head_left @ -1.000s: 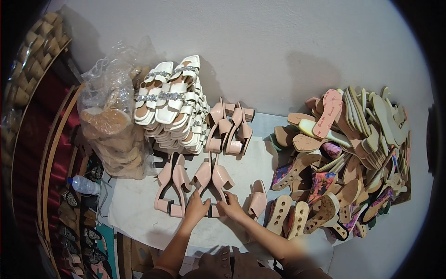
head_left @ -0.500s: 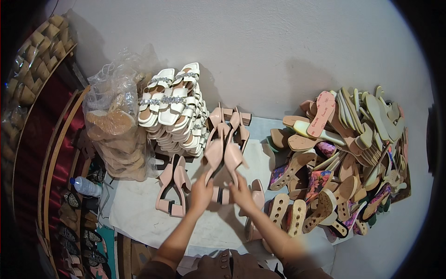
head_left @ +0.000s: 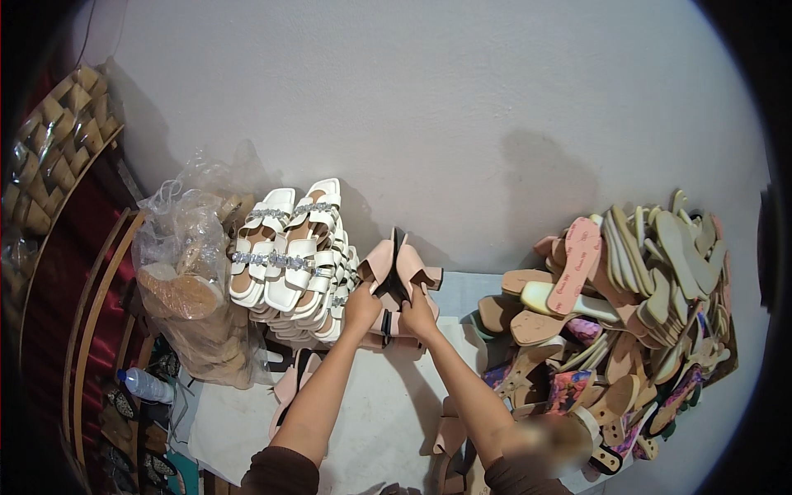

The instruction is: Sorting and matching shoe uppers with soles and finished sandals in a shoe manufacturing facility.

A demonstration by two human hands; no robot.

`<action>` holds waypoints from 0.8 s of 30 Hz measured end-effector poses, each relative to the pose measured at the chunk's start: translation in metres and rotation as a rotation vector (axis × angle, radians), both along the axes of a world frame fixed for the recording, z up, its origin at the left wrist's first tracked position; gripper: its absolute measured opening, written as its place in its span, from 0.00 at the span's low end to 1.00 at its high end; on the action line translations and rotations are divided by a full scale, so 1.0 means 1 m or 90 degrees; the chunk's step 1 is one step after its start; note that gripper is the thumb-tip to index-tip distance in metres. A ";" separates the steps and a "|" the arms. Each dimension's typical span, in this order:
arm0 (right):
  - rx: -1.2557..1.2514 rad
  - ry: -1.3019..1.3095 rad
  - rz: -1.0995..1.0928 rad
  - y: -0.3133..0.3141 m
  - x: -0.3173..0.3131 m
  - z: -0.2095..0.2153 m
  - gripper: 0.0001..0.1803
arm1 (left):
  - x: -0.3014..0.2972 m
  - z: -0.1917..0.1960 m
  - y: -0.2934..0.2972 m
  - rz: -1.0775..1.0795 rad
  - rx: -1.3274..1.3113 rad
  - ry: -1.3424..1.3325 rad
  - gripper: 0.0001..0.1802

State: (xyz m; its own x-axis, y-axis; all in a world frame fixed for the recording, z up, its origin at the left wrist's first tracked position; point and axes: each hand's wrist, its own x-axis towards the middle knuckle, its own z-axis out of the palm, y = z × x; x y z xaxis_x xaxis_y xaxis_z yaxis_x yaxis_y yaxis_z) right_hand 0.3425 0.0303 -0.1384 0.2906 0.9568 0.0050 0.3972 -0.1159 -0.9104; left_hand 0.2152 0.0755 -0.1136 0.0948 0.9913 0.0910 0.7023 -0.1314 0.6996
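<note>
Both my hands are stretched out over the middle of the table, close together. My left hand [head_left: 362, 307] is closed on a pale pink block-heeled sandal [head_left: 379, 262]. A matching heeled sandal [head_left: 411, 262] is gripped by my right hand [head_left: 418, 315]. The two stand side by side, toes pointing to the wall, nearly touching. More pink heeled sandals lie beneath and behind them, mostly hidden; one block heel [head_left: 435, 279] shows at the right. Another pink pair [head_left: 285, 394] rests partly behind my left forearm, and further pink sandals [head_left: 450, 436] lie beside my right forearm.
White sandals with jewelled straps [head_left: 289, 256] are stacked left of my hands. Beyond them stands a clear plastic bag [head_left: 186, 322] of shoe forms. A heap of insoles and soles [head_left: 610, 346] fills the right side. A water bottle [head_left: 147, 385] stands at the left edge.
My hands have moved away from me, carrying the pink pair toward the wall and onto or over the sandals there. The view has tilted up, so everything appears lower.
</note>
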 end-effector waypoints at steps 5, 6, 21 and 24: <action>0.050 -0.060 0.005 0.008 -0.004 0.007 0.28 | -0.002 -0.005 0.004 0.016 0.013 0.022 0.19; 0.056 -0.038 0.016 0.007 -0.006 0.010 0.27 | -0.005 -0.011 0.005 0.022 0.031 0.038 0.17; 0.114 0.045 0.069 0.026 -0.003 -0.015 0.26 | -0.003 -0.003 -0.004 -0.017 0.032 0.138 0.24; 0.076 0.053 0.099 0.017 -0.006 0.002 0.30 | -0.017 -0.011 -0.017 -0.053 0.251 0.206 0.26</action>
State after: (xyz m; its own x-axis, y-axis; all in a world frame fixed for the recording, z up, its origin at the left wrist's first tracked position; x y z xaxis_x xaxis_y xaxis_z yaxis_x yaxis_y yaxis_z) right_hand 0.3363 0.0469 -0.1368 0.1441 0.9842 0.1025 0.3251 0.0507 -0.9443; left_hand 0.1979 0.0585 -0.1250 0.2567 0.8754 0.4096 0.8511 -0.4056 0.3335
